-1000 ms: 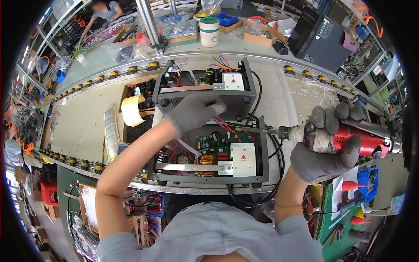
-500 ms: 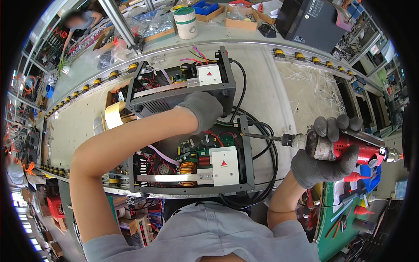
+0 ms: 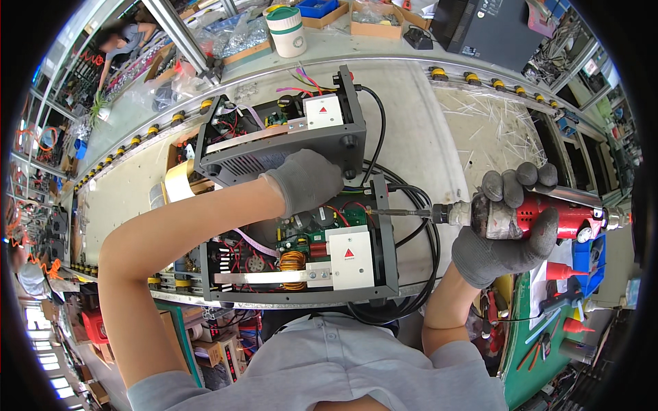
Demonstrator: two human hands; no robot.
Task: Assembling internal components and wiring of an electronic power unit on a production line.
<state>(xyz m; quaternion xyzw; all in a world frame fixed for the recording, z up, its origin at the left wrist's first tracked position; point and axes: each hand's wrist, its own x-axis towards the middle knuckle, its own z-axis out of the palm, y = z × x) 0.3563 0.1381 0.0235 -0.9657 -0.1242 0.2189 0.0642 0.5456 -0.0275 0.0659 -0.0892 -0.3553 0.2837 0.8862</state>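
My right hand, in a dark grey glove, is wrapped round a red power screwdriver. Its long bit points left, with the tip at the right end panel of the nearer open electronics unit. Whether the tip touches a screw cannot be made out. My left hand, gloved too, is closed at the facing side of the farther electronics unit, fingers curled down and mostly hidden. Both units have dark metal frames, circuit boards, wires and white plates. Black cables loop beside their right ends.
Rollers line the bench's far rail. Beyond it stand a white cup with a green band and a dark machine. A green side table with tools is at lower right. Another person is at far upper left.
My right hand has brought the screwdriver slightly left, its tip now over the nearer unit's end panel. My left hand has shifted a little left and nearer. The farther unit appears slightly further left.
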